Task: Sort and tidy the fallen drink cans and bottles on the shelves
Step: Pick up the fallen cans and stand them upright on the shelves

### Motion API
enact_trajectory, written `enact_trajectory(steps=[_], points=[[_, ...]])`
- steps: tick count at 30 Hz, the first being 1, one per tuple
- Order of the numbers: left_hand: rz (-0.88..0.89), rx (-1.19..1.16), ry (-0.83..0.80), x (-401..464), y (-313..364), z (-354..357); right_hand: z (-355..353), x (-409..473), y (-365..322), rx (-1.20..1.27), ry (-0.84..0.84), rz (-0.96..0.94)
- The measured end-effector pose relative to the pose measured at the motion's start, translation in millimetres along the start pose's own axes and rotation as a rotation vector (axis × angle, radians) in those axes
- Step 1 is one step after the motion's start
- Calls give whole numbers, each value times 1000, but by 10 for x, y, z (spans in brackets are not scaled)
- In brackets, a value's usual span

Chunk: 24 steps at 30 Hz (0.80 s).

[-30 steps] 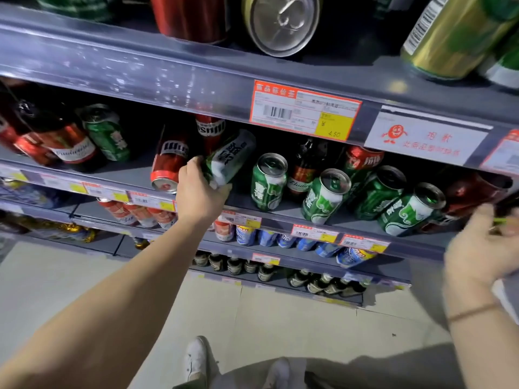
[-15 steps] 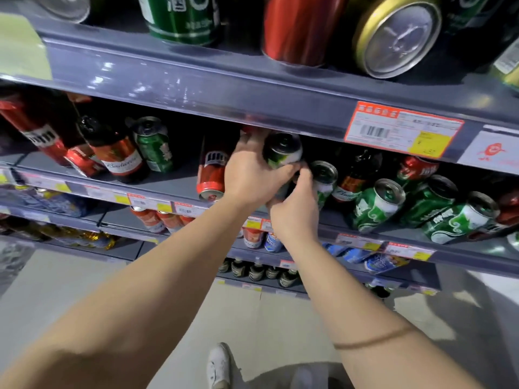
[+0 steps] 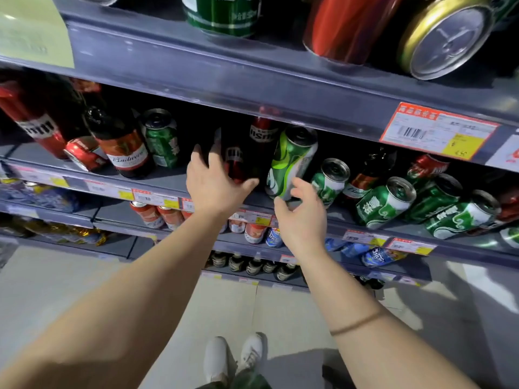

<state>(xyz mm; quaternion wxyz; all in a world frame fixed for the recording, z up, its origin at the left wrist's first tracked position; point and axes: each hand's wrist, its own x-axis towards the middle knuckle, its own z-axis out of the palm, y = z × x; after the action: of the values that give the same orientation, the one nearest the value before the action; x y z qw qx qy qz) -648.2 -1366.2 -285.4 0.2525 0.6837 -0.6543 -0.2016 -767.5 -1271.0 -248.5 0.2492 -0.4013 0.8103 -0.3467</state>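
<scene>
Mid-shelf (image 3: 168,182) tidying: left hand (image 3: 214,186) open against dark red can (image 3: 237,161); right hand (image 3: 302,217) open beside tilted green can (image 3: 292,161). Next, likely: grip green can, stand it straight.

Head view: sitting at head height, looking forward and down.
Facing: pointing at the grey metal shelf (image 3: 174,179) edge-on.
Nearness: hanging close over both forearms; pale tiled floor (image 3: 56,290) showing below.
</scene>
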Motion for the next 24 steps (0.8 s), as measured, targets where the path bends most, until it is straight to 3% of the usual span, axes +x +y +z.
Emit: enact_trajectory(steps=[2,4,10,13,17,20,24], points=[[-71,0,-104,-19,-34,76,50,-16,5,-15,-85,-17],[-60,-69,-101,-37,-50,50,96,-17,-11,-22,-160,-27],[-52,-276,192,-28,115,-385,224,31,-72,10,-194,-81],[-3,-275,256,41,305,-490,256,85,-170,0,-221,-100],[13,-355,119,113,388,-423,284,157,-312,35,-273,-140],[-87,-486,-7,152,370,-417,306,183,-331,58,-318,-142],[-108,-629,-180,180,220,-413,373,185,-330,67,-287,-123]])
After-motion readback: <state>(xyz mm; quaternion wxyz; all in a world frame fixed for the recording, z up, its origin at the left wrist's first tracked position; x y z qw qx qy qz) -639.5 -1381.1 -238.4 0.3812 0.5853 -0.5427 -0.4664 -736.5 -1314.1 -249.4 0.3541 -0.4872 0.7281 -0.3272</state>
